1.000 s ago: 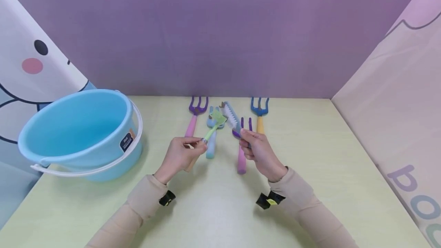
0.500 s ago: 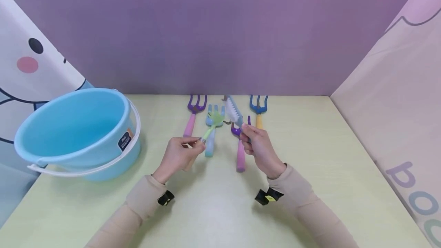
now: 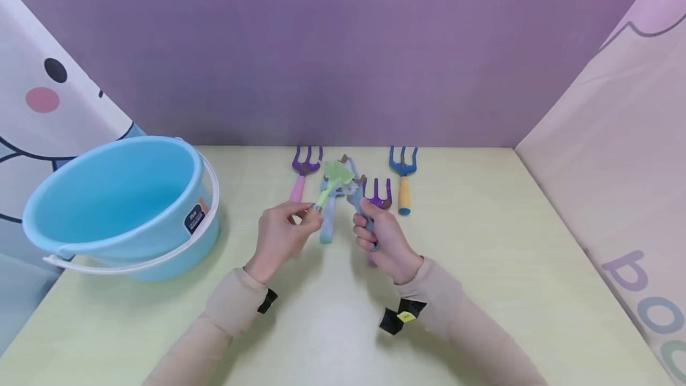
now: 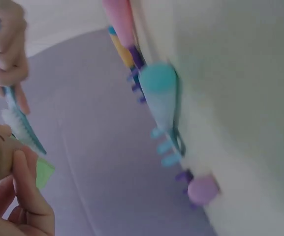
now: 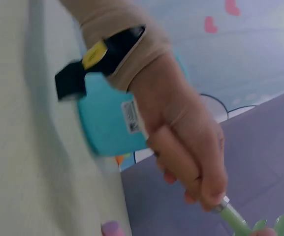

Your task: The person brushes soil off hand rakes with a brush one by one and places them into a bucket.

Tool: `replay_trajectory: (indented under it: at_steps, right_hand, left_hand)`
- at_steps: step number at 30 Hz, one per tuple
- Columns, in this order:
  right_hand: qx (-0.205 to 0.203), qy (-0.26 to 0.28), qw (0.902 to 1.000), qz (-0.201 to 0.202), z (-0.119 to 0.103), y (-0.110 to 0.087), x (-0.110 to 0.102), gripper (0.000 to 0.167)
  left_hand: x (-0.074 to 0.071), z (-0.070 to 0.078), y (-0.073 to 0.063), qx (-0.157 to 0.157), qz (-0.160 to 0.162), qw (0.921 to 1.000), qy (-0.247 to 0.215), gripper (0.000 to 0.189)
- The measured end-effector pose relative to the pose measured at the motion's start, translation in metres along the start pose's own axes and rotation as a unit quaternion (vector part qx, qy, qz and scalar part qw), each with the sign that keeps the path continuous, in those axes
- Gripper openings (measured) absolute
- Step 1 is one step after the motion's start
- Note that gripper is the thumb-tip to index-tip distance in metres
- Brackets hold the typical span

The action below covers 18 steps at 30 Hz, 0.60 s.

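Observation:
In the head view my left hand [image 3: 281, 231] pinches a small green hand rake [image 3: 339, 174] near its metal collar, its head raised over the tools on the table. My right hand [image 3: 386, 237] grips the handle of a blue brush [image 3: 356, 195] with white bristles, which meets the rake's head in this view. In the left wrist view the brush bristles [image 4: 18, 125] lie just beyond the left fingers, and the rake's green head [image 4: 44, 172] peeks out below. The right wrist view shows the left hand [image 5: 181, 132] gripping the rake behind its collar.
A pink-handled purple fork [image 3: 297, 188], a light blue fork [image 3: 327, 219], another purple fork [image 3: 381, 200] and a yellow-handled blue fork [image 3: 404, 186] lie on the table. A blue bucket [image 3: 161, 255] stands at left. A purple backdrop [image 3: 343, 52] rises behind.
My right hand has moved left with the brush, from beside the green rake onto its head. The left hand has shifted only slightly, the rake turning a little.

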State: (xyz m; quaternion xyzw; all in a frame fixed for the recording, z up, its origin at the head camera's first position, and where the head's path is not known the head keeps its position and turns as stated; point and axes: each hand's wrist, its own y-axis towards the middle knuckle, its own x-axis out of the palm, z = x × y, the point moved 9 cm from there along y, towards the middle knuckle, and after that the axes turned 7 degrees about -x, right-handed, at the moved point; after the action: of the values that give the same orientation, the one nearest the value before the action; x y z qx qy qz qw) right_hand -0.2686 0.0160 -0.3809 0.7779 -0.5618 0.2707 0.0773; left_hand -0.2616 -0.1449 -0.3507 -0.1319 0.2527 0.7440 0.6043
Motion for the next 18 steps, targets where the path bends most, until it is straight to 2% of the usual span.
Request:
replay_trajectory:
  at_steps: [3,6,12,18]
  right_hand:
    - [0.015,0.032,0.9993,-0.011,0.002,-0.002,0.005,0.021]
    - [0.032,0.052,0.9979,-0.020,0.004,-0.003,0.008,0.029]
    - [0.059,0.091,0.9936,-0.030,0.008,-0.004,0.008,0.029]
    - [0.079,0.134,0.9858,-0.062,0.009,-0.007,0.012,0.027]
  left_hand:
    - [-0.008,0.013,-0.003,0.080,0.058,0.9931,0.063,0.016]
    - [-0.011,0.019,-0.005,0.122,0.081,0.9835,0.107,0.012]
    - [-0.012,0.024,-0.008,0.156,0.092,0.9715,0.153,0.008]
    - [-0.014,0.028,-0.011,0.185,0.107,0.9612,0.174,0.011]
